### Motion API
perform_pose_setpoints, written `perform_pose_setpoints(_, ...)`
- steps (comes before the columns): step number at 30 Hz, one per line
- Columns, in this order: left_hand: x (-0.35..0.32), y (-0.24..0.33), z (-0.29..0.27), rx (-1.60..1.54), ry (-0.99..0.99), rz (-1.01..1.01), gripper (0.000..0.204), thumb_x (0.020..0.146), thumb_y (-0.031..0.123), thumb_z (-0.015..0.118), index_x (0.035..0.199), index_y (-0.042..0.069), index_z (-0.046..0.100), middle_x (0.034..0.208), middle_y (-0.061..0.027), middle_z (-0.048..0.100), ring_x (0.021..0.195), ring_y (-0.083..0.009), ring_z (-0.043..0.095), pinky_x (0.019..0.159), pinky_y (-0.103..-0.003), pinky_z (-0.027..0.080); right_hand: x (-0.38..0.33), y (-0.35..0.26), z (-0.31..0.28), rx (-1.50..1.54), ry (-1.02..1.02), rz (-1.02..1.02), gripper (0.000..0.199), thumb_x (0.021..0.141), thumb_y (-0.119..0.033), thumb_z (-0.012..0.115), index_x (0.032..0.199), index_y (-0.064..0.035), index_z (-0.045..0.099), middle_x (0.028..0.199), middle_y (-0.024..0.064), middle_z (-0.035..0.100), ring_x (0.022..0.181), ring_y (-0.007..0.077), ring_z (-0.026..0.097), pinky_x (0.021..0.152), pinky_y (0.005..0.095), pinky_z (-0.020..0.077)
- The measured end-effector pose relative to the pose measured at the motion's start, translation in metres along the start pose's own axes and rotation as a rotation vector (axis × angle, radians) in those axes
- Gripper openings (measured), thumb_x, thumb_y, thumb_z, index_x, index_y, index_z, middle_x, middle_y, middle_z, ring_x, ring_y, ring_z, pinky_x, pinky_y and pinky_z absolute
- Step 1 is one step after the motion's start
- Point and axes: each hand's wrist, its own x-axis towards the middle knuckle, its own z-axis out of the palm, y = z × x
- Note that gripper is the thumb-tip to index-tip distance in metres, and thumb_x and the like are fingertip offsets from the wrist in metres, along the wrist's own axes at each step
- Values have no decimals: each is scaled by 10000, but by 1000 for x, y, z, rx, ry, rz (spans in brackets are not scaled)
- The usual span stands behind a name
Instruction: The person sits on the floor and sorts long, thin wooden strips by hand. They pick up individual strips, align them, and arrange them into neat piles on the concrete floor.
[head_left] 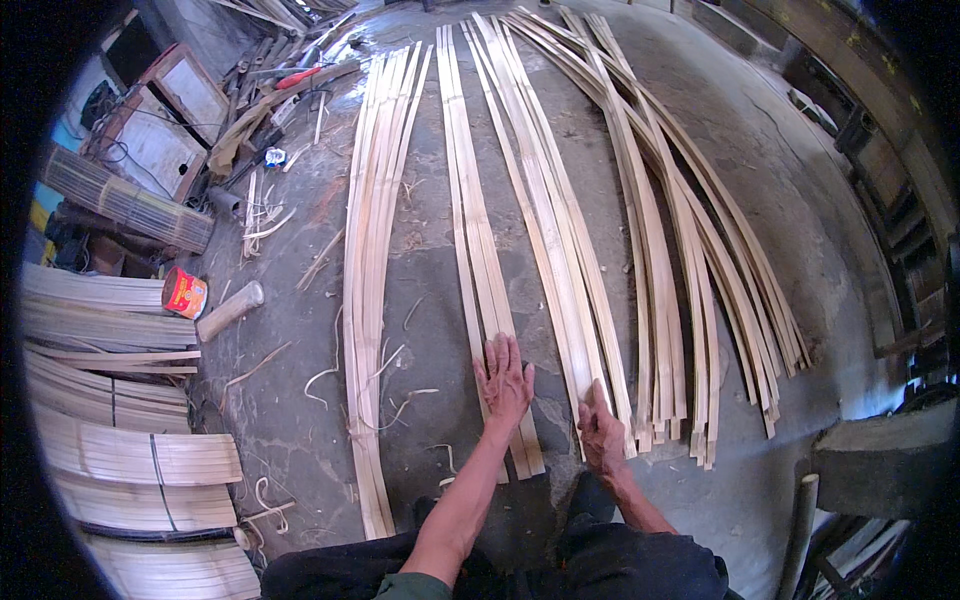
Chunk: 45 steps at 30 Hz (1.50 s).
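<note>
Long pale bamboo strips lie in several bundles lengthwise on a grey concrete floor. My left hand (505, 382) rests flat, fingers spread, on the near end of a middle bundle (475, 220). My right hand (600, 430) grips the near end of the neighbouring bundle of strips (560, 230), fingers curled round it. Another bundle (372, 230) lies to the left, and a wider fan of strips (690, 260) lies to the right. My knees in dark trousers show at the bottom edge.
Stacks of tied flat bamboo slats (130, 450) sit at the left. A red tin (184, 293), a short wooden cylinder (230, 310), framed panels (150, 140) and scrap shavings lie around the upper left. A dark block (880, 460) stands at the lower right.
</note>
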Motion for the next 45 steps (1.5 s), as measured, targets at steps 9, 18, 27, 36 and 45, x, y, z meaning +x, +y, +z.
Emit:
perform_pose_setpoints(9,9,-14,0,-75,61,0,459,975,221,482,1422,120,504,1513,-46,437,1421,-292,348,1181,-508,197,-12,4,73,192,-228,267,507,1007,-227,570,1471,-98,410,872,-36,349,662,97,434,602,247,412)
perform_pose_setpoints(18,8,-20,6,-111,95,19,469,952,168,493,1417,113,506,1505,-63,447,1413,-291,362,1175,-500,210,-8,2,80,96,-252,291,511,1007,-274,566,1456,-70,432,966,120,660,883,101,541,825,263,466)
perform_pose_setpoints(27,6,-23,1,-208,136,-2,491,909,147,561,1391,68,516,1475,-124,463,1372,-306,402,1147,-500,247,-12,-12,78,190,-230,272,496,1021,-226,543,1467,-53,415,1003,44,635,875,109,543,817,250,461)
perform_pose_setpoints(36,-3,-32,-22,-151,148,-450,566,846,226,660,1355,53,483,1208,-170,526,1172,-358,479,990,-512,355,-15,-29,72,174,-182,95,471,1021,-169,528,1471,-79,424,751,-18,508,664,88,468,601,244,432)
perform_pose_setpoints(45,24,-74,-17,-594,382,-539,330,777,148,660,1063,-16,653,991,-189,585,925,-336,582,845,-429,472,-7,-48,126,467,-239,281,475,1034,-188,510,1478,-52,410,775,-26,524,661,58,460,584,221,428)
